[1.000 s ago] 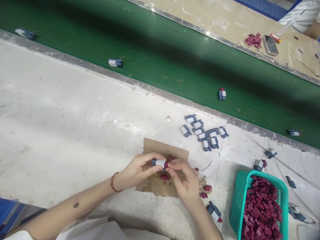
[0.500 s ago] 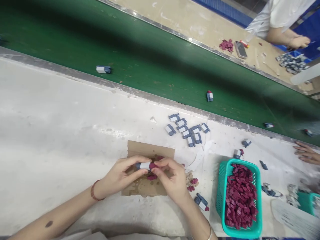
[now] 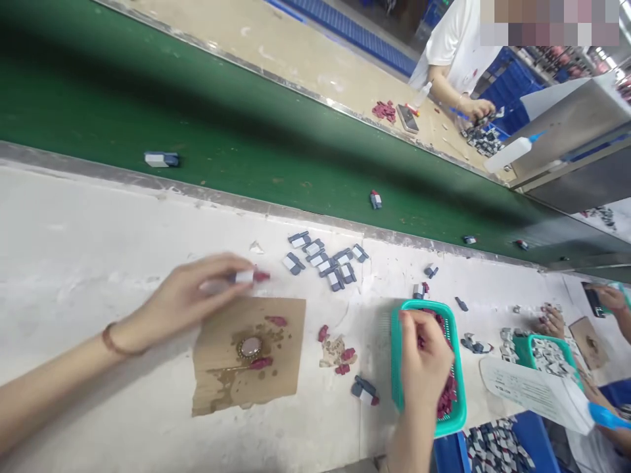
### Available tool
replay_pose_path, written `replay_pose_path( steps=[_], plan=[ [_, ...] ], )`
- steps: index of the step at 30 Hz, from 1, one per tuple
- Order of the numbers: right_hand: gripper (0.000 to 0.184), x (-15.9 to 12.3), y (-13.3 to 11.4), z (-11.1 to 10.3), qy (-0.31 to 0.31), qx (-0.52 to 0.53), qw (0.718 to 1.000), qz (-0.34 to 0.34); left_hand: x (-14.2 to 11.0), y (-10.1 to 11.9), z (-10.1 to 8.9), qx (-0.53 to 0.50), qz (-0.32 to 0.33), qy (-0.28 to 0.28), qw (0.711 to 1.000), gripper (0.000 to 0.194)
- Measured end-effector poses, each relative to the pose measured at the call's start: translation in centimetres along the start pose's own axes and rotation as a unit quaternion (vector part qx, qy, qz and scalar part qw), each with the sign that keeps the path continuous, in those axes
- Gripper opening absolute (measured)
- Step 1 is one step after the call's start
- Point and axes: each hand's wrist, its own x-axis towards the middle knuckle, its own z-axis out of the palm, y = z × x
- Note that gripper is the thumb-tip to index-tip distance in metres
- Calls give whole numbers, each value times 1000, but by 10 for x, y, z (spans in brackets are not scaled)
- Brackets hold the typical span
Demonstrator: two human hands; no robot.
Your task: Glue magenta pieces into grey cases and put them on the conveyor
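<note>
My left hand (image 3: 192,295) pinches a small blue-grey and white plastic piece (image 3: 244,276) with a maroon part at its end, blurred by motion. Below it lies a brown cardboard sheet (image 3: 280,387) with wet stains, a small round cap-like thing (image 3: 250,347) and loose maroon parts (image 3: 261,362). My right hand (image 3: 426,358) is over the teal basket (image 3: 456,427) of maroon parts, its fingers closed together; what they hold, if anything, is hidden. Several blue-grey and white pieces (image 3: 325,265) lie grouped on the white table.
A green conveyor belt (image 3: 276,157) runs along the table's far side with a few pieces on it. Across it a co-worker's hand (image 3: 478,110) is over a pile of pieces. At right are other people's hands (image 3: 552,322), a glue bottle (image 3: 542,387) and a blue bin (image 3: 537,433).
My hands have parted. The left has moved left and up with the piece; the right has let go of it and moved right to the basket. The view has shifted right.
</note>
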Motion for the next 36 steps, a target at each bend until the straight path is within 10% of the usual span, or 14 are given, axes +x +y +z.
replay_pose_path(
  steps=[3,11,19,23,29,33,36],
  plan=[
    [29,12,40,-15,-70,-134,988,24,51,-9,-14,77,-12,110,991,36],
    [23,28,88,3,-155,-171,969,-87,146,-41,-28,189,11,135,973,30],
    [28,12,75,-1,-92,-83,992,-30,113,-53,-68,273,-73,136,950,40],
    [31,4,55,-14,-72,46,990,114,104,-45,-80,241,-85,116,960,39],
    [32,2,20,-11,-62,301,925,222,88,-24,-61,-39,-183,148,971,36],
    [29,-4,-12,12,-131,352,905,200,55,-13,-42,-328,-215,97,914,26],
    [30,-11,-32,35,-198,365,891,185,26,-4,-31,-322,-222,68,918,31]
  ],
)
